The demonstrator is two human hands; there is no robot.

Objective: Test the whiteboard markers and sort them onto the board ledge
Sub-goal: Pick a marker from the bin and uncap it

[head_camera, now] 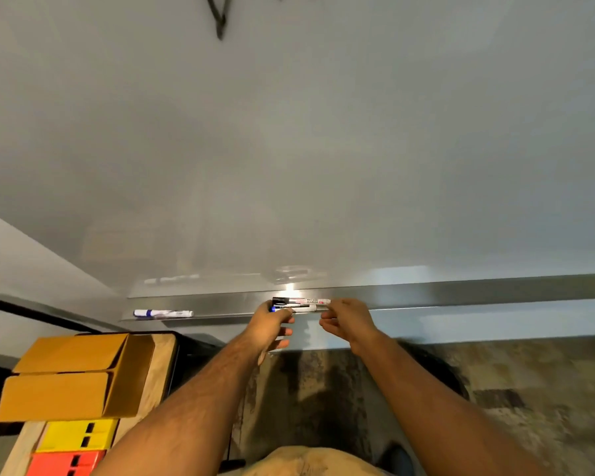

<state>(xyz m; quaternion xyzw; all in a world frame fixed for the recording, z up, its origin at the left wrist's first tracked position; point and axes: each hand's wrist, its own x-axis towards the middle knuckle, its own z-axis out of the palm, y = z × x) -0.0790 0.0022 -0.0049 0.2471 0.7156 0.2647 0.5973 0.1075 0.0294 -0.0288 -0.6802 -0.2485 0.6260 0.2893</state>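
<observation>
At the board ledge (426,297), the left hand (272,319) pinches the cap ends of two markers (301,304) while the right hand (346,319), fingers loosely curled and empty, hovers at their tails, seemingly aligning them, well apart from a blue marker (162,314).

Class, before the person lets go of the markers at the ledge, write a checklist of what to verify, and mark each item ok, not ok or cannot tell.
1. Black-capped marker lies along the board ledge: ok.
2. Blue-capped marker lies just in front of it, parallel: ok.
3. Left hand is at the markers' cap ends: ok; whether it grips them, cannot tell.
4. Right hand is at their other ends, fingers curled: ok; contact cannot tell.
5. The separate blue marker lies apart, at the ledge's left end: ok.
6. Test strokes show on the whiteboard, black marks at the top: ok; which marker made them, cannot tell.
</observation>
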